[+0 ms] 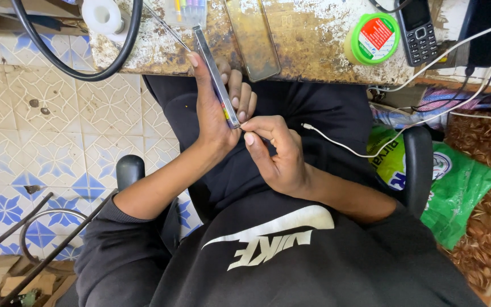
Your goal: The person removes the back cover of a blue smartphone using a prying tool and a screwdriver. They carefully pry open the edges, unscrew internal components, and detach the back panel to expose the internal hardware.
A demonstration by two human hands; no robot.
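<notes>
Slim phone (218, 79), edge-on, gripped in left hand (214, 111), long axis running up and away from the wrist; right hand (277, 153) fingertips (248, 136) pinched closed at its lower end, touching, nearest the bottom corner.

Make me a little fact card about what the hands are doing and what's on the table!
left hand: holds a thin smartphone edge-on, tilted
right hand: fingertips pinched at the phone's lower end
table: worn and stained
on table: green round tin, keypad phone, clear phone cover, white tape roll
loose: white cable over the lap
floor: blue patterned tiles
</notes>
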